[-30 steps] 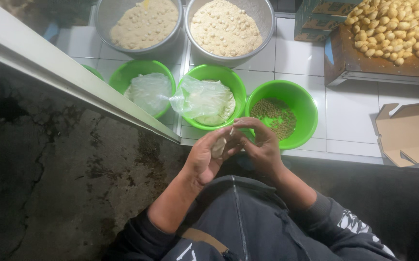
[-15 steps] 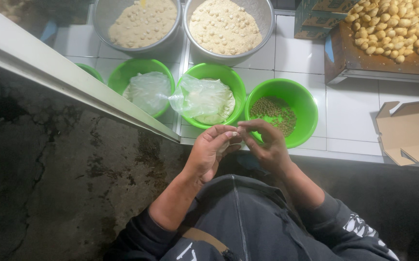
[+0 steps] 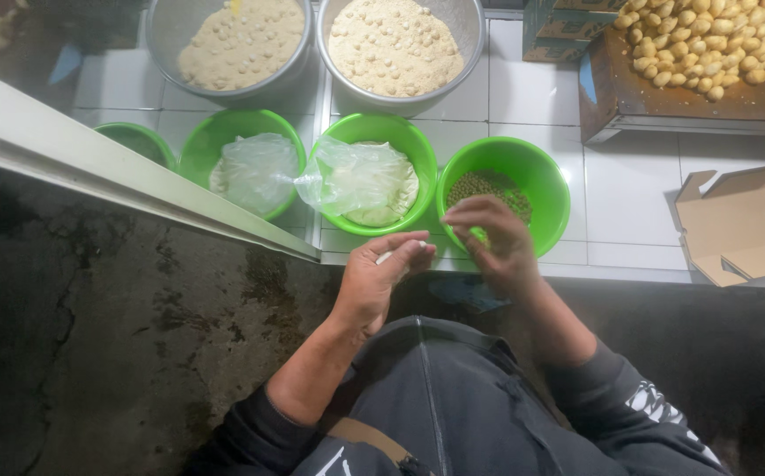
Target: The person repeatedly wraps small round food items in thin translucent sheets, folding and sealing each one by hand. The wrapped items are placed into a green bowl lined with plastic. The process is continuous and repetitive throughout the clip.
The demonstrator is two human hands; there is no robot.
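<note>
My left hand (image 3: 382,273) is curled around a small pale lump of dough, whose white edge shows between thumb and fingers. My right hand (image 3: 492,238) hovers over the near rim of a green bowl (image 3: 548,185) of small dark green beans, fingers bent and pinched together; whether it holds any beans is hidden. Beside it stands a green bowl of white dough (image 3: 409,150) under clear plastic. Another covered green bowl (image 3: 223,132) sits further left.
Two metal basins of pale crumbly filling (image 3: 241,40) (image 3: 395,44) stand at the back on the white tiled floor. A tray of shaped pale balls (image 3: 709,44) is at the upper right. Folded cardboard (image 3: 744,229) lies at the right. A concrete ledge (image 3: 91,167) runs diagonally on the left.
My hands were joined together working the dough lump. They have now separated: the right hand moved forward and right over the bean bowl, while the left stays with the dough.
</note>
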